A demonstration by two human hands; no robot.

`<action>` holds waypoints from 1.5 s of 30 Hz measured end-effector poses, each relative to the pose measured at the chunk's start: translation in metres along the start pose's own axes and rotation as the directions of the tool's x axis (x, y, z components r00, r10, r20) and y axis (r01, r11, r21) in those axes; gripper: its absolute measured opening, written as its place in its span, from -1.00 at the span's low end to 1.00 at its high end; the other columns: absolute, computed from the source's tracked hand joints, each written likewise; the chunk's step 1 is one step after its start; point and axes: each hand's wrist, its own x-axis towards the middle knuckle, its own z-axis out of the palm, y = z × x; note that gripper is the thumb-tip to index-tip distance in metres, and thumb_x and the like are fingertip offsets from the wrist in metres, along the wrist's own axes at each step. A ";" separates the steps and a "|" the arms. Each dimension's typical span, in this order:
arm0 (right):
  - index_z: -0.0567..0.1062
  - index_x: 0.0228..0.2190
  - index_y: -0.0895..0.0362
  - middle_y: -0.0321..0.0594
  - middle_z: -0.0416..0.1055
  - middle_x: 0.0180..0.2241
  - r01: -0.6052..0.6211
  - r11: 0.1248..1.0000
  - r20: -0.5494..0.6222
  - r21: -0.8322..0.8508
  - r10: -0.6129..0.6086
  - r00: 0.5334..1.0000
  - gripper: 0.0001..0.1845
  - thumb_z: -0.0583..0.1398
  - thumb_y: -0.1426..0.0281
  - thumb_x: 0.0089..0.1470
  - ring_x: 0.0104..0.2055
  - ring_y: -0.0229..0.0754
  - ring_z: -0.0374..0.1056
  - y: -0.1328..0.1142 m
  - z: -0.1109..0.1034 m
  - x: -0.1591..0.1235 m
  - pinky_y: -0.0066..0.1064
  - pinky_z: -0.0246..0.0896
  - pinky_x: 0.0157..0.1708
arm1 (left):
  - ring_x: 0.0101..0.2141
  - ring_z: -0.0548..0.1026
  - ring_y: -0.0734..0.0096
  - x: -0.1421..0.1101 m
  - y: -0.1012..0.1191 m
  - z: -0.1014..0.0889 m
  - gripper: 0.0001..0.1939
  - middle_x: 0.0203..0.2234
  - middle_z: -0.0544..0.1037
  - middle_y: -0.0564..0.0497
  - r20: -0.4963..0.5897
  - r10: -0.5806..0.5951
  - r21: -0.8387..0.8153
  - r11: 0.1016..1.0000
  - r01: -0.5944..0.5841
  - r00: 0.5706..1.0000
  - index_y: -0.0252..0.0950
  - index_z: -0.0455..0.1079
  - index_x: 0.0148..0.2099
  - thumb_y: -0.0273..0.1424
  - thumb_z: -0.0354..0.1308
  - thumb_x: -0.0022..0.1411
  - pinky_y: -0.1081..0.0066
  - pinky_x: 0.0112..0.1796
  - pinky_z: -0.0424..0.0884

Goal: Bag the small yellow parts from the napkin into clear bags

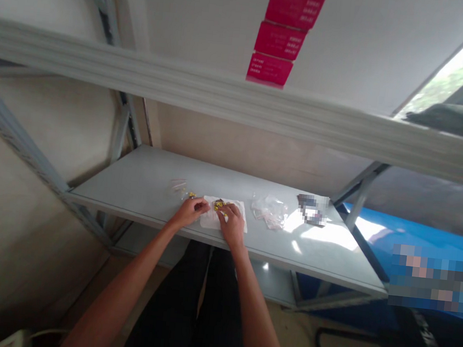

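Currently, the work sits on a grey steel shelf (152,179), where the left hand (191,212) and right hand (230,224) bend close together over a white paper sheet (209,216). A small heap of yellow-and-dark pieces (220,204) lies on that sheet, just under the right hand's fingers (224,211), too small to identify from this view. Both hands are narrow, with fingers curled inward and drawn toward the heap. The left hand's fingertips (207,207) stop at the sheet's near corner. Neither hand clearly holds anything, and at this size I cannot tell whether any piece is pinched.

Just left of the left hand lie a loose yellow piece (191,195) and a small clear plastic bag (177,186). To the right of the sheet sits a crumpled heap of clear plastic bags (269,210), and beyond it a pixelated dark packet (311,209). Nothing lies between the hands and the heap.

Overhead, a grey steel shelf beam (183,83) crosses the view, and three magenta cards (285,35) sit on the shelf above. A blue surface (394,235) fills the right side, with a blurred patch over it.
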 end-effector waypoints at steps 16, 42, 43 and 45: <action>0.64 -0.20 0.04 -0.11 0.49 -0.13 0.008 0.947 -0.050 0.320 0.008 0.999 -0.73 0.12 0.32 0.33 -0.02 -0.09 0.39 0.003 -0.005 0.004 -0.21 0.32 0.02 | -0.38 0.48 0.40 -0.001 -0.007 -0.006 -0.65 -0.38 0.57 0.03 -0.022 -0.110 -0.210 0.972 0.103 0.994 -0.28 0.47 -0.27 -0.07 0.31 0.13 0.43 -0.33 0.40; 0.64 -0.28 0.04 -0.11 0.52 -0.15 0.095 0.927 -0.036 0.364 -0.088 0.995 -0.78 0.18 0.32 0.28 -0.01 -0.08 0.40 -0.001 -0.006 0.006 -0.21 0.30 0.02 | -0.28 0.56 0.21 0.002 0.000 -0.002 -0.59 -0.35 0.67 -0.07 0.046 0.035 0.015 0.999 -0.036 0.998 -0.26 0.60 -0.32 -0.04 0.15 0.27 0.29 -0.18 0.42; 0.64 -0.26 0.05 -0.11 0.52 -0.17 0.041 0.933 -0.068 0.358 -0.018 0.998 -0.74 0.14 0.30 0.31 -0.05 -0.08 0.41 0.001 -0.006 0.006 -0.23 0.31 -0.02 | -0.29 0.55 0.21 0.002 -0.002 -0.002 -0.58 -0.35 0.67 -0.06 0.024 0.012 0.015 1.000 -0.012 1.000 -0.27 0.60 -0.30 -0.03 0.15 0.27 0.30 -0.19 0.42; 0.63 -0.29 0.10 -0.10 0.52 -0.24 -0.109 0.951 -0.166 0.288 0.162 0.973 -0.68 0.10 0.27 0.32 -0.16 -0.09 0.42 0.005 -0.006 0.004 -0.26 0.31 -0.10 | -0.29 0.55 0.22 0.001 -0.005 -0.003 -0.57 -0.34 0.67 -0.07 -0.026 -0.037 -0.001 0.999 0.037 0.999 -0.27 0.61 -0.26 -0.02 0.14 0.28 0.32 -0.21 0.43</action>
